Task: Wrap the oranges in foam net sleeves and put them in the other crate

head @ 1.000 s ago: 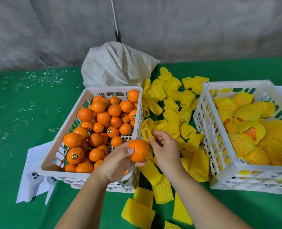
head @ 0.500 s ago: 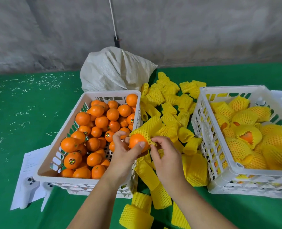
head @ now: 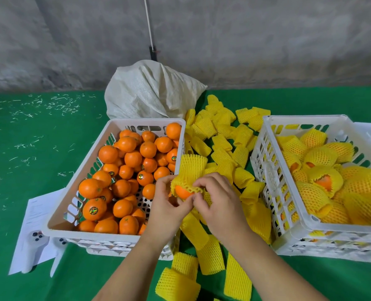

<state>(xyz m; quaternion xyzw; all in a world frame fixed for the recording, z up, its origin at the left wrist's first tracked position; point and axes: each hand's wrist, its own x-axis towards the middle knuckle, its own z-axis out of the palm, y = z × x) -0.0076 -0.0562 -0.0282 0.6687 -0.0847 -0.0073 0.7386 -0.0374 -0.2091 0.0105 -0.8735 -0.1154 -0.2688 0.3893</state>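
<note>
Two white crates [head: 180,135] on green table cover [head: 28,170], grey wall [head: 245,40] behind

A white woven sack [head: 152,92] slumps behind my crates against the grey wall [head: 245,40]. Printed paper sheets [head: 36,227] lie on the green cloth [head: 28,137] at my left.

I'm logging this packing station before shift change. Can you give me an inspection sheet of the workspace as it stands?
Surface: green cloth, pale flecks.
Job's things: left crate of bare oranges; right crate of wrapped oranges; loose foam sleeves between.
Clutter: white sack; papers under the left crate.
Grippers: left hand and right hand pull a sleeve over an orange.
Cables: thin white cord on the wall.
Surroundings: grey concrete wall.
</note>
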